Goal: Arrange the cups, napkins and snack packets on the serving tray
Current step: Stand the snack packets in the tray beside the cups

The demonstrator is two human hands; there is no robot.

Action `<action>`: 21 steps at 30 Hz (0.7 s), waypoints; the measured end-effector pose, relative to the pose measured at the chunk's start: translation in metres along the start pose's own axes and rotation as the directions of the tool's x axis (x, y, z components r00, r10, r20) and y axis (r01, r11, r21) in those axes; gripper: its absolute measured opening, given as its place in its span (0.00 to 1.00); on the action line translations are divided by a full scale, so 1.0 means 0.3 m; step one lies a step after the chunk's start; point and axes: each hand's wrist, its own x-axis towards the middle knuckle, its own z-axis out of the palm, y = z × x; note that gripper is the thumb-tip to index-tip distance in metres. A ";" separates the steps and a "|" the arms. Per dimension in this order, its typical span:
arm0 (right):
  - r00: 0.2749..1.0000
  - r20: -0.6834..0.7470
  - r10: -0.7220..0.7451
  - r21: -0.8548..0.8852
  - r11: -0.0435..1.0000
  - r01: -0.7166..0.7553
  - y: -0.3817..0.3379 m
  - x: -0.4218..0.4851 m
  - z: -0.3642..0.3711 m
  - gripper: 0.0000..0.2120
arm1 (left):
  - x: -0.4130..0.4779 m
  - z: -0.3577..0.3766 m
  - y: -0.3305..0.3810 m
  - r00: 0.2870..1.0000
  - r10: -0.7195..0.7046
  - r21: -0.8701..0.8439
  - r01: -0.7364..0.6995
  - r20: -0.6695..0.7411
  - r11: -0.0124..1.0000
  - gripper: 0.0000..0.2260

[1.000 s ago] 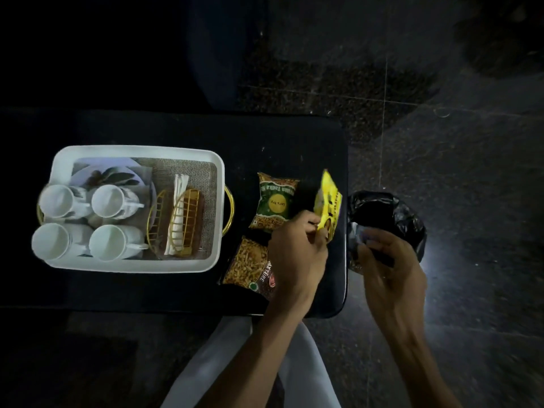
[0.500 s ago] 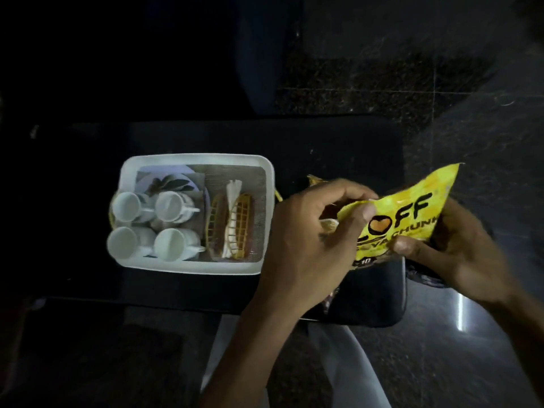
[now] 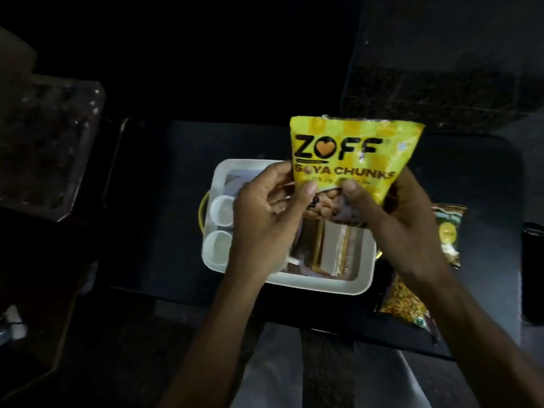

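I hold a yellow soya chunks packet upright above the white serving tray. My left hand grips its lower left edge and my right hand its lower right edge. Two white cups show at the tray's left end; my left hand hides the rest of that side. The gold napkin holder with white napkins lies in the tray's right half, partly under my hands. Two more snack packets lie on the black table right of the tray: a green and yellow one and an orange one.
The tray rests on a low black table over a dark tiled floor. A dark patterned piece of furniture stands at the left. A black object sits at the table's right edge. My light trousers are below.
Both hands carried the yellow packet left from the table's right end to above the tray and turned it upright. The view shifted, so the tray now sits at centre.
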 end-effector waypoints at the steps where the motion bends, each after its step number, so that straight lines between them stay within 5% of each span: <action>1: 1.000 0.009 0.013 -0.023 1.000 -0.013 0.005 0.026 0.062 0.17 | 0.039 -0.053 -0.024 1.000 0.008 0.041 -0.008 -0.016 0.999 0.13; 8: 0.999 -0.002 0.048 -0.242 0.969 -0.047 0.103 0.223 0.368 0.04 | 0.306 -0.306 -0.228 0.994 -0.069 0.132 0.079 -0.083 0.988 0.08; 21: 0.973 -0.118 0.197 -0.526 0.819 -0.230 0.286 0.359 0.579 0.19 | 0.444 -0.394 -0.456 0.976 -0.182 0.339 0.212 -0.117 0.917 0.08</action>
